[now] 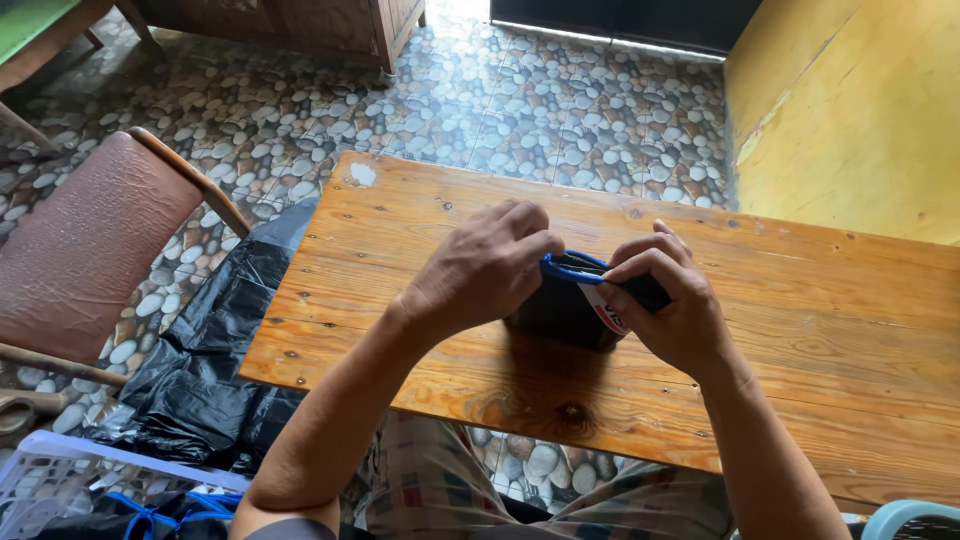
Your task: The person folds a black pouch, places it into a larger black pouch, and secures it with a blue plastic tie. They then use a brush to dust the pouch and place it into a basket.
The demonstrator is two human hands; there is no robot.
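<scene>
**Black pouch pinched between two hands at mid-counter**

Black, with a blue cord along its top edge and a white label on its right side, the pouch [560,310] stands on the wooden counter [800,330], about midway between the far and near edges and somewhat left of the middle of its visible span. The left hand [485,270] is curled nearly closed, fingertips pinching the blue cord [560,268] at the pouch's top left. The right hand [670,305] is also narrowly closed, fingers folded over the pouch's top right edge and label.

Bare wood lies all round the pouch, widest toward the right end. The counter's left end stands above a black plastic bag [200,370] on the pebble-patterned floor [560,110]. A brown chair [90,240] sits beyond that, and a white basket [60,480] lies near the lower left. A yellow wall [850,110] runs close behind the far right corner.
</scene>
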